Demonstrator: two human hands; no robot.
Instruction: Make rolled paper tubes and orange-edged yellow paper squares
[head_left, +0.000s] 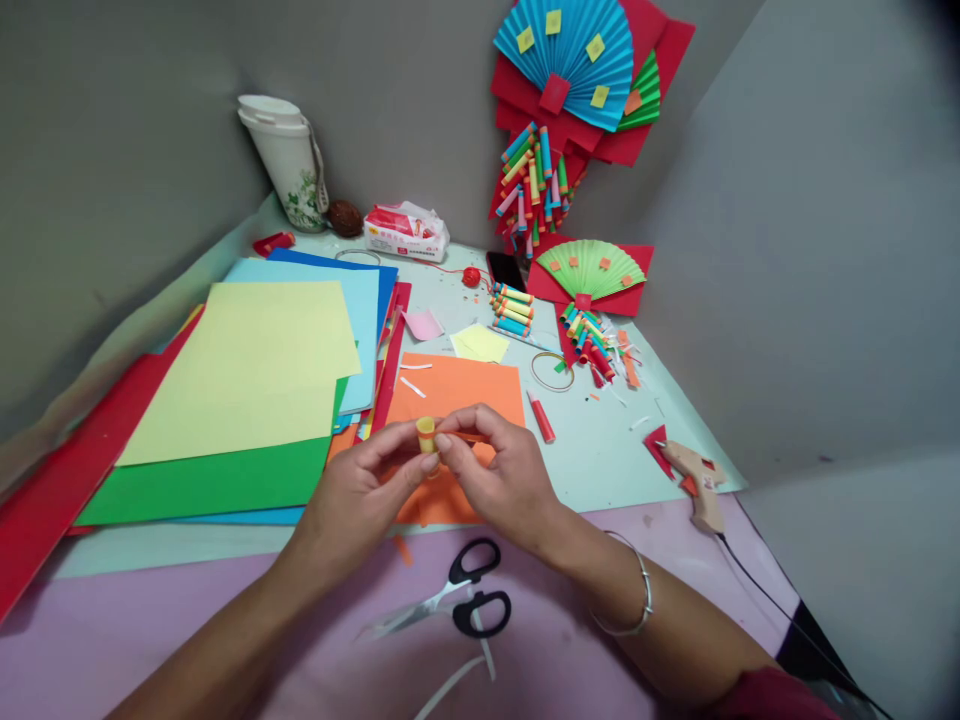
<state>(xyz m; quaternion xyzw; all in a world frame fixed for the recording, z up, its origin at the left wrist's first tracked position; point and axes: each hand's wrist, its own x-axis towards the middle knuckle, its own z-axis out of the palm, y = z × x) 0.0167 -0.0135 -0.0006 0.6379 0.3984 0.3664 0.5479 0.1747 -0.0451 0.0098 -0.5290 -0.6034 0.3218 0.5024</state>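
Observation:
Between the fingertips of my left hand (375,480) stands a small yellow paper tube (427,443), its round end tilted up towards me. An orange band circles it near the top. My right hand (499,470) pinches a thin orange paper strip (469,436), whose near end meets the tube. Both hands are over a sheet of orange paper (465,385). Black-handled scissors (465,590) lie on the pink tabletop below my hands, beside white paper strips (454,685).
Stacked coloured paper (247,370) covers the left side. Finished paper rolls (512,310), a red glue tube (541,418) and a ring (553,371) lie behind my right hand. A hot glue gun (697,480) with its cord rests at right. Paper fan decorations (592,268) stand behind.

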